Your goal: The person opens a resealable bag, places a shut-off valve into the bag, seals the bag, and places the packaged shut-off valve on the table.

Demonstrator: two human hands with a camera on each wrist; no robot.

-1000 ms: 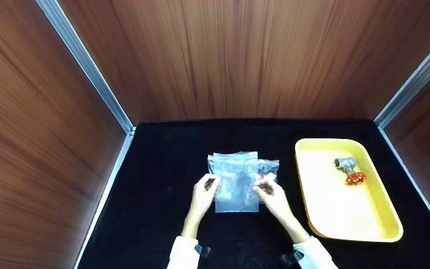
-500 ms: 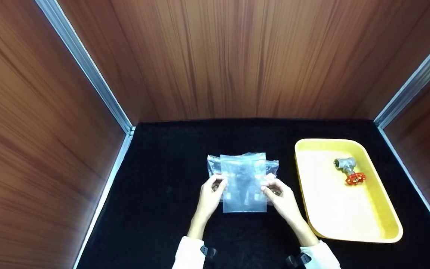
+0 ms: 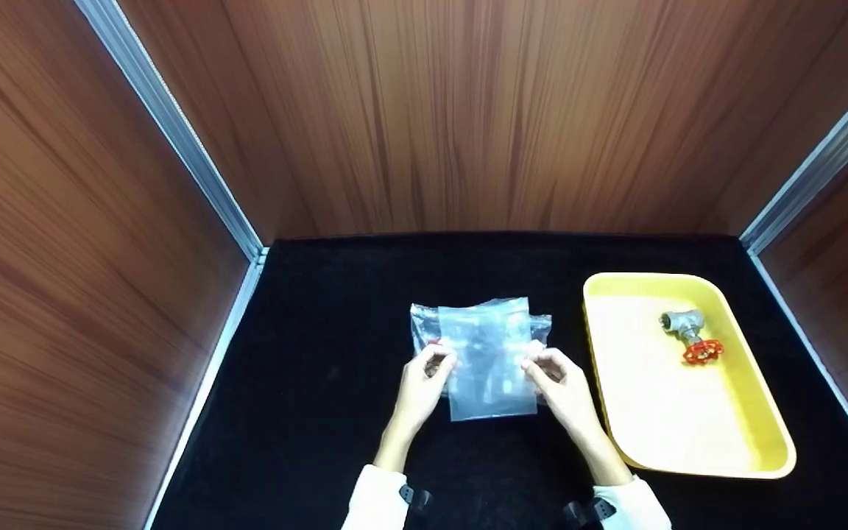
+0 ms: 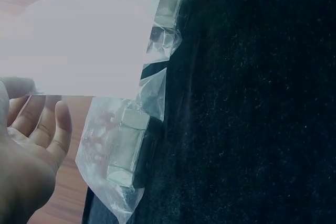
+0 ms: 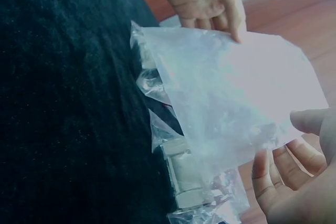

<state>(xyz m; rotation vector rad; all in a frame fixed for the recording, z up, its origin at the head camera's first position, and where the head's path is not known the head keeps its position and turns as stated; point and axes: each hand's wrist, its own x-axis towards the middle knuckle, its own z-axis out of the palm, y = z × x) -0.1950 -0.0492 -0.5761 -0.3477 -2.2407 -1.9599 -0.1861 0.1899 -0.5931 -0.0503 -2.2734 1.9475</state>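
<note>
The left hand [image 3: 419, 386] and right hand [image 3: 564, 386] pinch opposite sides of a plastic bag [image 3: 490, 361] above two bagged parts [image 4: 126, 148] on the table [image 3: 321, 397] (glare blurs what they are). Readying the bag seems the step; next likely calls for parting its mouth. A red-wheeled valve [image 3: 691, 335] lies right, in the yellow tray [image 3: 674, 419].

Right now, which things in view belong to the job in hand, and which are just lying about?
Belongs to the job:
flat plastic bag, pinched at both sides

Probably just lying about:
left bagged part
right bagged part
yellow tray
red-wheeled valve inside the tray
</note>
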